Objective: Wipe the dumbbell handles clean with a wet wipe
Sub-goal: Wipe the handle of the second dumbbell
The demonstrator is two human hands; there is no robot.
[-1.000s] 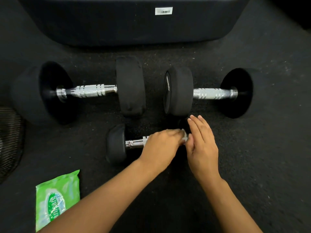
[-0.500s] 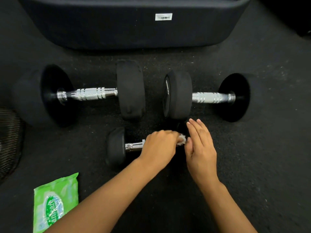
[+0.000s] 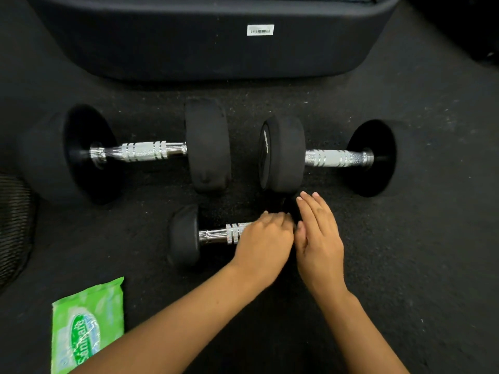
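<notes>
At seven o'clock I see a green wet wipe pack (image 3: 87, 323) with a brand oval whose lettering I can't read for certain. At twelve o'clock a white barcode sticker (image 3: 260, 30) sits on the dark padded bench (image 3: 189, 44), its digits too small.

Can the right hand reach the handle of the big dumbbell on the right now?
Probably yes. The right hand lies open just below that dumbbell's inner weight, and its handle is bare, with nothing lying across it.
</notes>
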